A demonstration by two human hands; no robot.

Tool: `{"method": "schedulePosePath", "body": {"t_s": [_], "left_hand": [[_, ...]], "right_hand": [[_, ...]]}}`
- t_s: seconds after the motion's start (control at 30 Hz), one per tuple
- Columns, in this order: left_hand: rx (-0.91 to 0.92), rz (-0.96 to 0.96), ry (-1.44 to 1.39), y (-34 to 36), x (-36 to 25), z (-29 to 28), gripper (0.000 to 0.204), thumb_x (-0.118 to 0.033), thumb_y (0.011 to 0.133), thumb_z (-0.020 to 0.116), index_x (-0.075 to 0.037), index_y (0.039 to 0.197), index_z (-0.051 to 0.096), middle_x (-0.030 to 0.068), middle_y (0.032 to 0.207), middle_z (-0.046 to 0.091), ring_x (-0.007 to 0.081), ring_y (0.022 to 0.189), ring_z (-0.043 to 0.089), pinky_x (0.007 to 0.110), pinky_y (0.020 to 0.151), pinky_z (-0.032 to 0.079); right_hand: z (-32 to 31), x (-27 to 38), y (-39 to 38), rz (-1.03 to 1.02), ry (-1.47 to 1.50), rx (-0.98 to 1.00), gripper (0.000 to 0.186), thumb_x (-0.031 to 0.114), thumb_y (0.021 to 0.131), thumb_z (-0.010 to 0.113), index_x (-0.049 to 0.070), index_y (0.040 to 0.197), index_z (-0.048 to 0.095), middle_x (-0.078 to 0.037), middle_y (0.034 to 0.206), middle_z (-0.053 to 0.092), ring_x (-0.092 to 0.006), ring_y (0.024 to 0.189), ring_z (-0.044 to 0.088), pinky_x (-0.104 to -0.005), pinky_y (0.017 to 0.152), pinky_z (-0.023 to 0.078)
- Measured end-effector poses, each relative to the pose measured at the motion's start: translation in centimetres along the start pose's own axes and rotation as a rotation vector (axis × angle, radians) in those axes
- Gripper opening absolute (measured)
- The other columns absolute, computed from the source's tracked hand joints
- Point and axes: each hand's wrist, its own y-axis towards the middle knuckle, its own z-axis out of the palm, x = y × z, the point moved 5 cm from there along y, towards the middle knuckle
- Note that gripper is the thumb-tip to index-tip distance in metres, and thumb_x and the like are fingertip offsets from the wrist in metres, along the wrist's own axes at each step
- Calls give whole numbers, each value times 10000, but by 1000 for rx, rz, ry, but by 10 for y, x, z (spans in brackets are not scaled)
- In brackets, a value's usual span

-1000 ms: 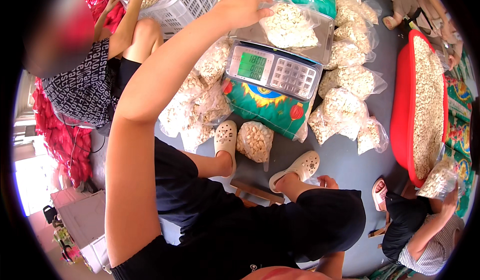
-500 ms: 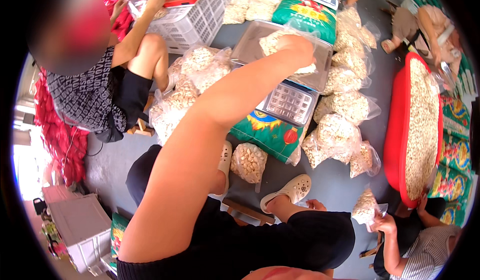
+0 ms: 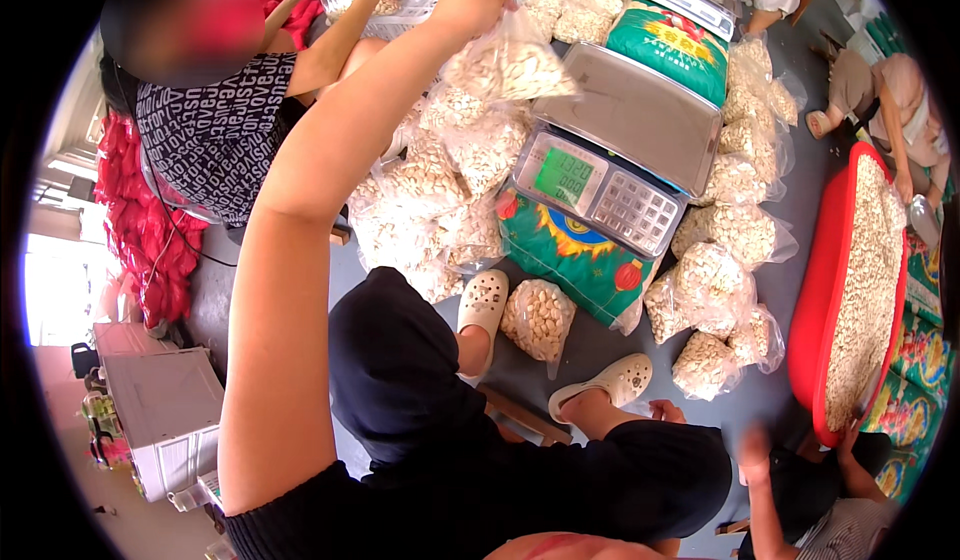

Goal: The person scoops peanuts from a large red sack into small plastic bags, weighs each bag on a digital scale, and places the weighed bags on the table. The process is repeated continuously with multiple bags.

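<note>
White pieces [image 3: 408, 182] already filled bags [image 3: 712, 278] beside the scale's [image 3: 640, 110] edges and the left hand's [image 3: 475, 8] pinched bag [image 3: 515, 65] (a red tub [image 3: 822, 330] held loose ones), the right hand's [image 3: 667, 412] hold unclear.

Bright room, gray floor [image 3: 765, 385].
Blown-out opening [image 3: 55, 290] far left, window or door unclear, glare washing that side; pale boxy cabinet [image 3: 165, 395] lower left; low wooden stool [image 3: 525, 418] lower centre.

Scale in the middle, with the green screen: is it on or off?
On: the scale has a screen that glows green, with dark digits showing.
</note>
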Motion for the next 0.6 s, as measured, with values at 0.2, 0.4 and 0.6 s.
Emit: {"method": "schedulePosePath", "body": {"t_s": [0.2, 0.4, 0.6], "left_hand": [[13, -195, 92, 2, 135, 0, 380, -405, 854, 576, -43, 824, 687, 87, 649, 621, 161, 506, 564, 326, 532, 458], [341, 15, 568, -21, 210, 44, 361, -354, 846, 566, -30, 975, 657, 149, 815, 666, 292, 769, 638, 389, 728, 484], [246, 378, 649, -70, 75, 27, 296, -332, 845, 554, -102, 1005, 648, 147, 977, 649, 332, 900, 608, 418, 773, 486]], "right_hand": [[-55, 66, 15, -293, -202, -129, 117, 63, 762, 621, 103, 847, 691, -116, 797, 657, -301, 817, 600, -401, 740, 472], [-123, 109, 20, -346, -377, -282, 80, 58, 735, 613, 88, 782, 671, -85, 803, 645, -289, 837, 576, -397, 742, 437], [-197, 201, 36, -557, -425, -393, 51, 3, 752, 582, 47, 775, 595, -113, 818, 613, -302, 831, 574, -394, 752, 430]]}}
